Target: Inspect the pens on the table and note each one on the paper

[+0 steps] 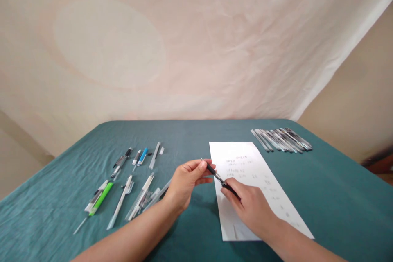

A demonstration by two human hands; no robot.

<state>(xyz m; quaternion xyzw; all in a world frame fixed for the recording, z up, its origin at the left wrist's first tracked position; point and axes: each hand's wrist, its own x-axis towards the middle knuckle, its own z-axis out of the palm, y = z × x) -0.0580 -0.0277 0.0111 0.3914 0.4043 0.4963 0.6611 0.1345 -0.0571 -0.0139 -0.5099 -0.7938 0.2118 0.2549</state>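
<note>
Between my two hands is a black pen (218,177) with a clear or silvery middle section, held at a slant above the paper's left edge. My left hand (192,178) pinches its upper end between thumb and fingers, close to the pointed tip. The lower, dark end lies in the closed fingers of my right hand (248,202), which is over the white sheet of paper (242,229). Rows of faint handwriting cover parts of that sheet, too blurred to read.
Pens and pen parts lie in groups at the left, among them a bright green barrel (102,197), a blue piece (143,156) and a clear barrel (120,202). Several pens (281,140) form a row at the far right of the green tablecloth (184,135). A pale cloth (196,49) hangs behind.
</note>
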